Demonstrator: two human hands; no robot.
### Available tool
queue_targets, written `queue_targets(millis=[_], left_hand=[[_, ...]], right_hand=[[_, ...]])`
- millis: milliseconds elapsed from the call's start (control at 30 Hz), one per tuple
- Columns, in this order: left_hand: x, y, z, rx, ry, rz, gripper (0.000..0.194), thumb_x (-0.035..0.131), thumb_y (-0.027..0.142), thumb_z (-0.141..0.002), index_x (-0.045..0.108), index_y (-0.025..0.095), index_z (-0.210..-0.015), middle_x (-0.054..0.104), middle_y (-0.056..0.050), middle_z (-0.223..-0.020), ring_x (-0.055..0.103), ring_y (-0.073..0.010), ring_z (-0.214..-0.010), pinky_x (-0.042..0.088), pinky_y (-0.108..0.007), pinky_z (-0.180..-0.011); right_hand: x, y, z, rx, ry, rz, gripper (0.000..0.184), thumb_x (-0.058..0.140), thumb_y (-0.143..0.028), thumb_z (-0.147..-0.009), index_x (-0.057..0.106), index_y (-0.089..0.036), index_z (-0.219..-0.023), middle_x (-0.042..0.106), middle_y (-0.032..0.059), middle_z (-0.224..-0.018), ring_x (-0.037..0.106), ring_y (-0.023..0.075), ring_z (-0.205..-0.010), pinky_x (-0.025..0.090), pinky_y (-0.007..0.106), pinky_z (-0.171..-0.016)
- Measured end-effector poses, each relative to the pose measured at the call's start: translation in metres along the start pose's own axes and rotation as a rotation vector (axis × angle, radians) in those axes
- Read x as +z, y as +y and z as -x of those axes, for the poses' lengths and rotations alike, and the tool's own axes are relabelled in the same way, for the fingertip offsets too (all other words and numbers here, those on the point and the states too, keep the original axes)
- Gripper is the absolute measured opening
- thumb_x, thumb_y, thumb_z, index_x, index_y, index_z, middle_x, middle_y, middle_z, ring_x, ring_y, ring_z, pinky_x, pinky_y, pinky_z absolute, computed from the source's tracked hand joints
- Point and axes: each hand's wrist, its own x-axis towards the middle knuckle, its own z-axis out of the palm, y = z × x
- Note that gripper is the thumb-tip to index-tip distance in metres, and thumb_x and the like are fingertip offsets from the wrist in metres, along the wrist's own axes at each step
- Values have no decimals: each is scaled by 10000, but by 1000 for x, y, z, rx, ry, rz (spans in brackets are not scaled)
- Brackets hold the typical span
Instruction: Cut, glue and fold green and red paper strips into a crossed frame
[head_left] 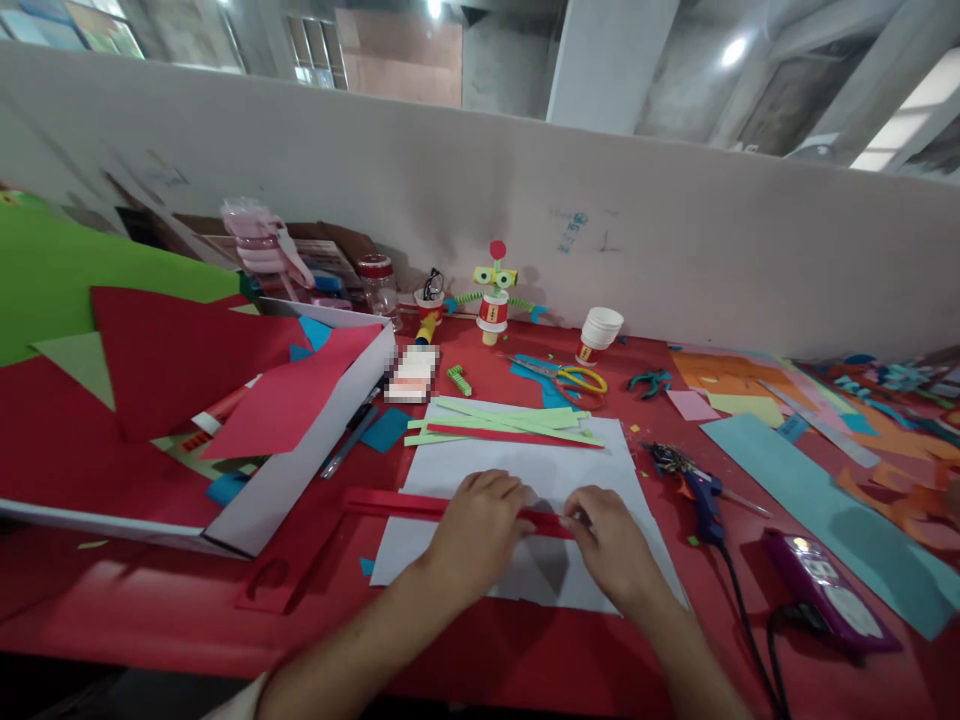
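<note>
Currently, left hand and right hand slightly apart, both gripping red paper strip over near part of white sheet. Green strips and thin red strip already cut, lying toward far edge. Cup figure stands assembled beyond. Red paper strip apparently unfinished.

White paper: left hand and right hand obstruct its middle. Left of paper: box wall, raised barrier. Right: glue gun, trailing cord. Beyond: scissors; figure, upright; cup stack, upright. Passage: bare bench on paper's near side, between forearms.
</note>
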Motion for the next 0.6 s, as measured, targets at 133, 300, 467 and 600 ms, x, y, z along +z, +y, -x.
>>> queue_targets(millis=[133, 300, 467, 600], left_hand=[[-7, -17, -46, -160, -219, 278, 215, 475, 165, -802, 651, 192, -682, 706, -44, -736, 642, -201, -733, 435, -295, -640], [-18, -46, -62, -212, -199, 509, 308, 429, 302, -841, 494, 196, -559, 556, 11, -541, 530, -140, -547, 371, -254, -539], [-13, -49, -55, -307, -203, 582, 294, 447, 348, -841, 488, 205, -587, 482, 43, -482, 449, -124, -479, 318, -252, -494], [-10, -44, -55, -255, -158, 511, 298, 442, 304, -847, 465, 199, -570, 468, 44, -506, 433, -120, -508, 297, -247, -511]], right_hand=[[-7, -15, -38, 52, -50, -353, 67, 509, -233, -819, 524, -224, -754, 570, -29, -650, 556, 158, -620, 416, 281, -589], [-6, -16, -73, 271, -60, -865, 216, 637, -345, -732, 562, -195, -869, 586, -48, -645, 597, 117, -565, 465, 247, -555], [0, -10, -69, 324, -38, -1029, 237, 683, -345, -700, 615, -175, -849, 606, -35, -668, 614, 99, -594, 494, 240, -605], [-3, -14, -63, 329, -204, -1012, 264, 660, -343, -739, 615, -191, -950, 612, -32, -707, 621, 102, -573, 477, 226, -547]])
